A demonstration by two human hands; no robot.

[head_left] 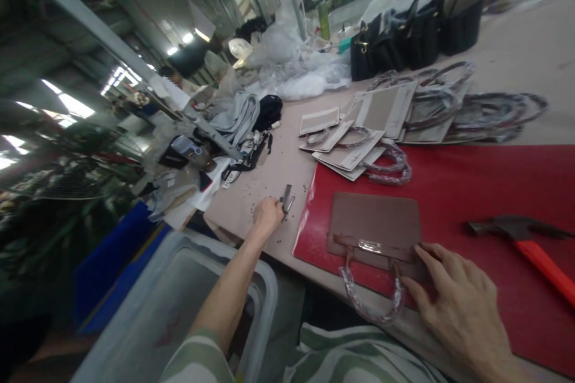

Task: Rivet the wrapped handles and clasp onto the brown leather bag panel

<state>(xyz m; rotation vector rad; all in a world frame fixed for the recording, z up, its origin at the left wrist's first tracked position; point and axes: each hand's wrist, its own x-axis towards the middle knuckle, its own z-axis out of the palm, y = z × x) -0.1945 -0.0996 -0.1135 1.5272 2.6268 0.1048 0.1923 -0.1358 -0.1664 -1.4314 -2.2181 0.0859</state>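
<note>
A brown bag panel lies on the red mat, with a small metal plate along its near edge. Its plastic-wrapped handle hangs toward me past the table edge. My right hand rests at the panel's right corner, fingers and thumb apart, fingertips touching it near the handle's end. To the left, my left hand is closed at the bare table, its fingers at the ends of a flat dark metal piece and a thin metal rod. What it grips is mostly hidden by the fingers.
A hammer with an orange handle lies right on the red mat. Several panels with wrapped handles are piled behind it. Black bags stand farther back. A grey plastic bin sits below the table's left edge. Small dark bits dot the table.
</note>
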